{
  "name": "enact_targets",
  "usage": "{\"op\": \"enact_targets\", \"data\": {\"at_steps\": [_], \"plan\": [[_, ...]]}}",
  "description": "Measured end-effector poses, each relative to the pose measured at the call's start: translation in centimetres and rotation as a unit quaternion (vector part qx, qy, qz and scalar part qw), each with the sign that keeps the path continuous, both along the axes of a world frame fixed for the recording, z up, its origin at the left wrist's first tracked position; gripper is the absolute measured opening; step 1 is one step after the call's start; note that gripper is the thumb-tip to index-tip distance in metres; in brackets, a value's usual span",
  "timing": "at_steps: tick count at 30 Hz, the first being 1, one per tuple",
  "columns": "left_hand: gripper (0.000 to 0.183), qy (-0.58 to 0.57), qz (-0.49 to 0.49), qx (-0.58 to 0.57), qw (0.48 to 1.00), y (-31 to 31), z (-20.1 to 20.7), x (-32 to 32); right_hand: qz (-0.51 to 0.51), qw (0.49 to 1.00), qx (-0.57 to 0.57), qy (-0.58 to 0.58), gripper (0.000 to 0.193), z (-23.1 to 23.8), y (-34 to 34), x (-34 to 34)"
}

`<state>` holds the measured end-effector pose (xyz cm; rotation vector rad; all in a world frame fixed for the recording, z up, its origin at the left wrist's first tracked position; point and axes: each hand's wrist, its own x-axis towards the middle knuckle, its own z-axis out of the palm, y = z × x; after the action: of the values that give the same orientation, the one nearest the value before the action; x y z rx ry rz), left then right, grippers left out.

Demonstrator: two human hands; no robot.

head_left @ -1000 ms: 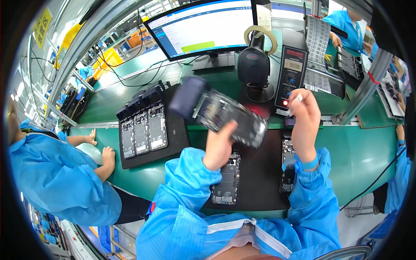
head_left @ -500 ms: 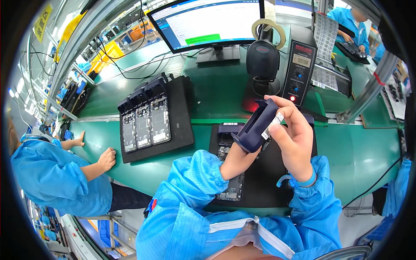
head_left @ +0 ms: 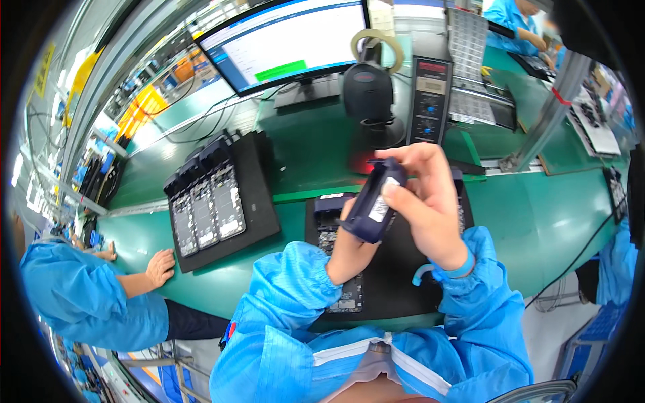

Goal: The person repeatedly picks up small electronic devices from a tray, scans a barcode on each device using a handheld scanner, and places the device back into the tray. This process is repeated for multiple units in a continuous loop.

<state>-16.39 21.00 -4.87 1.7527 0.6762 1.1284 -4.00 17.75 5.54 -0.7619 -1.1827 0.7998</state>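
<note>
My right hand (head_left: 433, 211) grips a dark blue plastic housing (head_left: 366, 225), fingers over its upper end and thumb on the white label (head_left: 383, 200) along its side. The housing is tilted, its hollow side facing left. Below and behind it is my left hand (head_left: 353, 255), whose fingers it hides; I cannot tell how they are closed. Under both hands lies a black mat (head_left: 403, 295). On its left part rests a phone circuit board (head_left: 348, 295), partly covered by my left hand, with another dark blue housing (head_left: 329, 208) at its far end.
At left, a black pad (head_left: 261, 211) bears three boards (head_left: 228, 208) with dark housings. Behind stand a monitor (head_left: 289, 40), a black scanner (head_left: 368, 94) with a tape roll (head_left: 398, 50) behind it, and a counter box (head_left: 430, 101) beside label strips (head_left: 467, 40). A co-worker's hand (head_left: 160, 269) rests on the bench.
The housing has turned in my right hand, so its label shows more fully. Most of the scene has shifted left in the picture.
</note>
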Motion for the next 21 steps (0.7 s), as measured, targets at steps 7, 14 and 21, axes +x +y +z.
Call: {"op": "enact_targets", "data": {"at_steps": [7, 14, 21], "plan": [[0.048, 0.038, -0.071, -0.173, 0.982, -2.6, 2.0, -1.8, -0.298, 0.941, 0.075, 0.142, 0.014, -1.6, 5.2, 6.1], [0.063, -0.038, -0.157, -0.368, 0.916, -4.3, -0.5, -1.3, -0.485, 0.871, -0.041, 0.062, 0.037, -6.4, 7.3, 15.6], [0.069, -0.03, -0.131, -0.397, 0.908, -5.3, -2.6, -2.4, -0.511, 0.85, -0.118, -0.041, 0.038, -7.0, 7.5, 15.1]]}}
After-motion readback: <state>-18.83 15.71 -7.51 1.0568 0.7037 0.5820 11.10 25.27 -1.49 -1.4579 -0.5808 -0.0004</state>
